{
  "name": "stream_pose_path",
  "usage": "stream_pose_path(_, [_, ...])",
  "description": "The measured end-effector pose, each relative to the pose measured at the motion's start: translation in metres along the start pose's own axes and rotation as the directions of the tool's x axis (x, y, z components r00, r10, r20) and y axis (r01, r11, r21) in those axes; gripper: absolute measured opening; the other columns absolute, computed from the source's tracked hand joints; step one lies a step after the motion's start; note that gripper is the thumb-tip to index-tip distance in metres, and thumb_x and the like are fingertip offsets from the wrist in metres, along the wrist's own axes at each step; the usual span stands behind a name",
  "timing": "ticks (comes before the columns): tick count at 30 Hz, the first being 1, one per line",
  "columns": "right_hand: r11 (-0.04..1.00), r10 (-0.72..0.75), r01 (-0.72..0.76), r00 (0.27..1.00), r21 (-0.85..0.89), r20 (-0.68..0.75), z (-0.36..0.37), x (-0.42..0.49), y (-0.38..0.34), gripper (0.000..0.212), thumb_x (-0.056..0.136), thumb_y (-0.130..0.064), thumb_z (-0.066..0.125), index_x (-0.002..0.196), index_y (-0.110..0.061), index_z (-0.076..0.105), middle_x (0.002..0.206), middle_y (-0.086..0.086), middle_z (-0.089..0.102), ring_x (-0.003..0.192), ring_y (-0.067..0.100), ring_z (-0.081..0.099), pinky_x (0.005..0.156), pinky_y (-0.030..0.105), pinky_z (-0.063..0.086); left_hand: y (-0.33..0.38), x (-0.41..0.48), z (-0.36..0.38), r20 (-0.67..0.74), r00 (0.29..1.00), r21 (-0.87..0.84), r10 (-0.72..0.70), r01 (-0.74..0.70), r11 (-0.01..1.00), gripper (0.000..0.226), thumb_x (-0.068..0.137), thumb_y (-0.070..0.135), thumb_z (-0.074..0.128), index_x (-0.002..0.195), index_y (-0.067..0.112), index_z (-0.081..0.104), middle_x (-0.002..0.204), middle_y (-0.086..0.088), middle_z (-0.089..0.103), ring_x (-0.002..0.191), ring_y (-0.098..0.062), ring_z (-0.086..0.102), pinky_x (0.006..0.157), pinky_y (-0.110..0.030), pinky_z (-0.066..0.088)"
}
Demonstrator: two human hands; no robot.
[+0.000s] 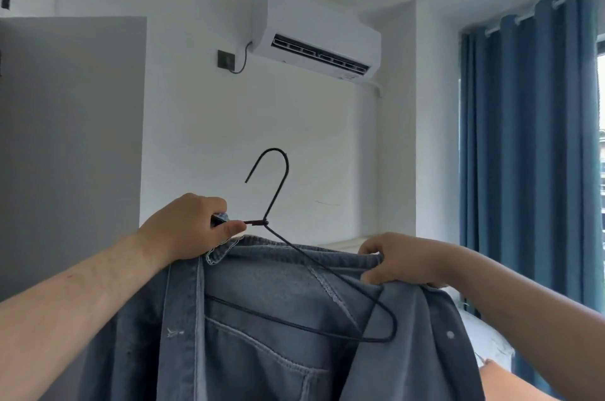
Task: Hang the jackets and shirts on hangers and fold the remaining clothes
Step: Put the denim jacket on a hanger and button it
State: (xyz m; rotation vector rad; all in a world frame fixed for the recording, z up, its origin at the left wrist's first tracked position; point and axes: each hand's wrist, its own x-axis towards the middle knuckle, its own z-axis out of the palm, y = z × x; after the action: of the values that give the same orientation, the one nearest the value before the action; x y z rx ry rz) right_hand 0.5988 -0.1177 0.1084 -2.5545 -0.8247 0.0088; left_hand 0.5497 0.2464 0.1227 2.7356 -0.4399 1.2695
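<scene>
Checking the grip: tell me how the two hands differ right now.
The left hand pinches the black wire hanger near its neck; the right hand grips the denim jacket at its collar edge. The left hand sits higher than the right. Both are closed and hold the jacket up.

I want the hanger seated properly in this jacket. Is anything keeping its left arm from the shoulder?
Yes. The left hand grips the hanger there, above the jacket collar, outside the cloth. The right hand holds the other shoulder over the right arm.
</scene>
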Motion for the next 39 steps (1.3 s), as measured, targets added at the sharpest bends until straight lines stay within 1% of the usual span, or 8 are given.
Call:
stream_pose_path(8, [0.868,-0.065,0.049,0.998,-0.494,-0.016,-0.023,-0.007,-0.025,0.007,0.071,-0.025,0.064,0.072,-0.024,0.057,0.072,-0.007,0.061,0.063,0.008,0.055,0.057,0.024,0.046,0.014,0.004,0.018,0.036,0.998,0.206,0.047,-0.054,0.977,0.067,0.066,0.088,0.018,0.066,0.026,0.044,0.062,0.012,0.051,0.056,-0.004,0.046,0.049,-0.023,0.032])
stream_pose_path(12, [0.999,-0.026,0.025,0.999,-0.027,-0.031,-0.017,-0.013,-0.030,0.009,0.070,-0.027,0.069,0.074,-0.021,0.064,0.074,-0.004,0.070,0.071,0.016,0.067,0.068,0.034,0.056,0.026,0.004,0.022,-0.082,0.996,0.140,-0.041,0.052,0.989,0.056,0.068,0.083,0.033,0.060,0.027,0.034,0.052,0.012,0.044,0.048,-0.004,0.040,0.043,-0.024,0.023])
stream_pose_path(17, [0.893,0.018,0.038,0.993,0.449,-0.118,0.031,-0.007,-0.020,0.027,0.072,-0.031,0.076,0.090,-0.012,0.070,0.092,0.011,0.073,0.092,0.032,0.070,0.087,0.048,0.057,0.049,0.002,0.021,-0.199,0.980,0.119,0.003,0.021,0.993,0.053,0.075,0.072,0.054,0.059,0.030,0.025,0.048,0.012,0.033,0.042,-0.003,0.031,0.041,-0.021,0.016])
stream_pose_path(20, [0.994,0.057,-0.012,0.901,0.106,-0.431,0.041,-0.002,-0.013,0.030,0.069,-0.055,0.064,0.079,-0.027,0.061,0.078,-0.012,0.063,0.072,0.008,0.060,0.065,0.030,0.051,0.058,0.000,0.016,-0.217,0.975,0.106,0.037,-0.014,0.994,0.053,0.071,0.080,0.037,0.060,0.031,0.021,0.048,0.013,0.029,0.041,-0.002,0.027,0.041,-0.020,0.015])
stream_pose_path(22, [0.990,-0.041,-0.044,0.831,-0.138,-0.555,0.041,0.001,-0.019,0.048,0.066,-0.070,0.050,0.101,-0.038,0.055,0.091,-0.022,0.058,0.079,0.001,0.055,0.067,0.025,0.044,0.061,0.000,0.015,-0.199,0.980,0.096,0.015,0.004,0.995,0.055,0.069,0.082,0.034,0.060,0.029,0.023,0.050,0.010,0.032,0.043,-0.004,0.029,0.042,-0.022,0.017])
stream_pose_path(25, [0.990,-0.131,0.097,0.901,-0.103,-0.413,0.036,0.015,-0.038,0.065,0.068,-0.077,0.043,0.125,-0.045,0.050,0.097,-0.026,0.059,0.083,-0.006,0.053,0.076,0.023,0.043,0.062,-0.004,0.018,-0.171,0.985,0.087,-0.029,0.044,0.995,0.060,0.065,0.086,0.030,0.062,0.026,0.030,0.052,0.009,0.038,0.045,-0.006,0.033,0.043,-0.024,0.020])
stream_pose_path(31, [0.871,-0.164,0.219,0.973,0.440,-0.160,0.037,0.039,-0.066,0.026,0.094,-0.044,0.056,0.097,-0.026,0.073,0.102,0.002,0.073,0.083,0.010,0.064,0.094,0.040,0.053,0.066,-0.015,0.026,-0.075,0.989,-0.030,-0.130,0.128,0.991,0.069,0.053,0.092,0.044,0.067,0.024,0.043,0.060,0.007,0.050,0.054,-0.006,0.044,0.046,-0.025,0.030])
stream_pose_path(39, [0.939,-0.201,0.167,0.976,0.299,0.085,0.049,0.032,-0.074,0.037,0.091,-0.058,0.041,0.095,-0.037,0.071,0.099,0.001,0.074,0.077,0.011,0.063,0.082,0.030,0.052,0.055,-0.021,0.015,0.322,0.938,-0.232,-0.127,0.208,0.950,0.049,0.043,0.055,0.081,0.078,0.037,0.052,0.075,0.015,0.060,0.067,-0.002,0.056,0.054,-0.018,0.042])
